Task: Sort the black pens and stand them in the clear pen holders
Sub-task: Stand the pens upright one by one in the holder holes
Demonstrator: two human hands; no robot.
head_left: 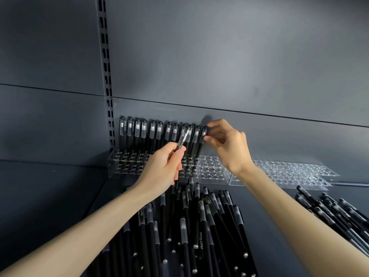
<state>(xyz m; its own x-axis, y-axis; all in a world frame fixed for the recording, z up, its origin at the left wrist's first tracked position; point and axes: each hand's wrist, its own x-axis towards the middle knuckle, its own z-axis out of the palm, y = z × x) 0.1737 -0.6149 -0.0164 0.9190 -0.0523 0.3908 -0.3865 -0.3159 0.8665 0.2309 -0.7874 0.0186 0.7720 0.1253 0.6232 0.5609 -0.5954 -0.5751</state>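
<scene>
Black pens (189,226) with frosted clear caps lie flat in a loose heap on the dark grey metal shelf (60,196), nearest the person; a smaller heap (335,212) lies off to the right. Behind the heaps, clear acrylic pen holders (289,170) drilled with round holes line the back panel (239,66). Only the left end is filled: standing pens (153,134) in one upright row at the rear. Left hand (161,166) has its fingers (179,154) curled round one capped pen (184,136), held low on the barrel, cap tilted up before the row. Right hand (227,144) pinches the cap of the rightmost standing pen (200,148), whose foot sits in the holder. Judged: pens are light, stiff and smooth, apt to roll. Caps may pull off, so grip mid-barrel and lower straight into a hole. The holders look light and could shift if nudged.
</scene>
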